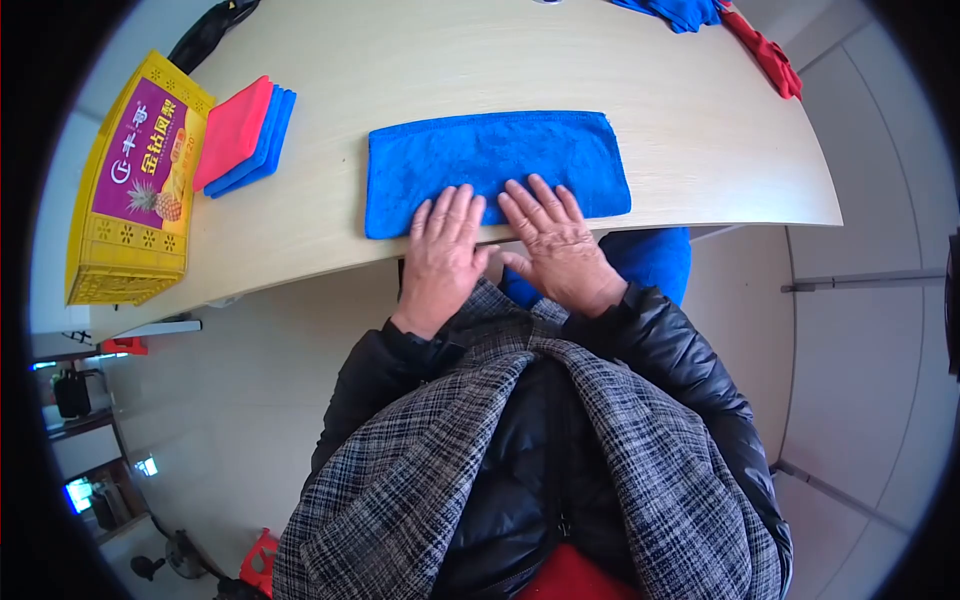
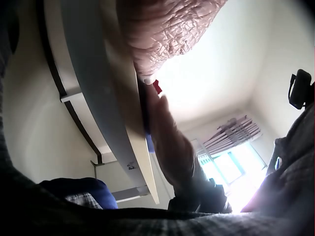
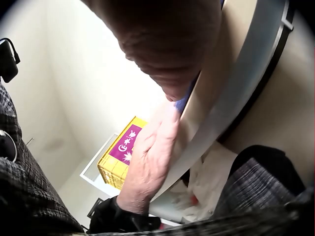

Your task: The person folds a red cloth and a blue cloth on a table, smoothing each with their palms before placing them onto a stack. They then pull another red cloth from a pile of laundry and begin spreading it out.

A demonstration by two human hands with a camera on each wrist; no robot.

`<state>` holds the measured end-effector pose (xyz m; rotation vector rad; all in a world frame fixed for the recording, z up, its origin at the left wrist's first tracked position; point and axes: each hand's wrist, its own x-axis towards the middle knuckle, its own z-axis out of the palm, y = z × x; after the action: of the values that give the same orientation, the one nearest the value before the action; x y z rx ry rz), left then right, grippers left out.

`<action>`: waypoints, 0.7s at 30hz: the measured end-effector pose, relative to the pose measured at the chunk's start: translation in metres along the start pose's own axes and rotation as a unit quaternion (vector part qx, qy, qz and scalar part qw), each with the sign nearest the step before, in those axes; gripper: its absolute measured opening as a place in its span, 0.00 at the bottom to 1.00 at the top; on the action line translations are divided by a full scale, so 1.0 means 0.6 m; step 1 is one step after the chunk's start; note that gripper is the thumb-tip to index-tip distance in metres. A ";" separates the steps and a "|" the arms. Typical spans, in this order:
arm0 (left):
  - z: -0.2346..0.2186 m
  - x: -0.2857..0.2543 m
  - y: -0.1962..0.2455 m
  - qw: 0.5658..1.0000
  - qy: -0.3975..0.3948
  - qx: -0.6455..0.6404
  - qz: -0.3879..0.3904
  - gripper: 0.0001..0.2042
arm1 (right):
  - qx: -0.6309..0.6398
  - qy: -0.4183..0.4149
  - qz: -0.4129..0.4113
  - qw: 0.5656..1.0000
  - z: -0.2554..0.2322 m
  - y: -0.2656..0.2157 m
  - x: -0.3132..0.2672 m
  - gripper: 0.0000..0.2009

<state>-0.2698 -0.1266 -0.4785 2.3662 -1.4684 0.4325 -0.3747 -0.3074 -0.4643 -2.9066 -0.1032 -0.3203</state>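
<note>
A blue cloth [image 1: 490, 160], folded into a long rectangle, lies flat on the table near its front edge. My left hand [image 1: 440, 255] rests on the cloth's lower edge, left of its middle, fingers straight. Beside it my right hand [image 1: 555, 245] lies with straight, slightly spread fingers on the same edge. The two thumbs come close together at the table edge. In the left wrist view the right hand [image 2: 170, 142] reaches along the tabletop rim, and the right wrist view shows the left hand [image 3: 150, 157] at the cloth from the side.
A yellow box [image 1: 140, 190] with a pineapple picture stands at the table's left end. Next to it lie a red folded cloth [image 1: 235, 135] and blue folded cloths [image 1: 270, 150], overlapping. At the far right are a crumpled blue cloth [image 1: 685, 12] and a red cloth [image 1: 765, 55].
</note>
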 end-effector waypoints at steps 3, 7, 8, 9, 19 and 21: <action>-0.016 -0.018 -0.029 0.999 0.011 -0.003 -0.036 0.27 | -0.036 -0.005 0.030 0.999 -0.004 0.034 -0.025 0.36; -0.025 -0.045 -0.072 0.997 0.006 0.053 -0.063 0.29 | -0.067 0.001 0.106 0.992 -0.021 0.086 -0.066 0.35; -0.027 -0.049 -0.078 0.996 0.007 0.052 -0.073 0.29 | -0.073 -0.006 0.132 0.989 -0.028 0.094 -0.073 0.35; -0.028 -0.051 -0.083 0.995 0.009 0.052 -0.084 0.28 | -0.078 -0.013 0.157 0.984 -0.031 0.099 -0.076 0.34; -0.009 0.040 0.023 0.996 -0.007 -0.051 0.077 0.26 | -0.031 0.017 0.045 0.998 0.001 0.039 -0.011 0.33; 0.002 0.048 0.035 0.993 -0.019 -0.081 0.089 0.26 | -0.024 0.013 0.034 0.999 0.001 0.040 -0.011 0.33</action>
<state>-0.2763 -0.1591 -0.4650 2.1399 -1.6722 0.2995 -0.3788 -0.3311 -0.4715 -2.9435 0.0064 -0.3543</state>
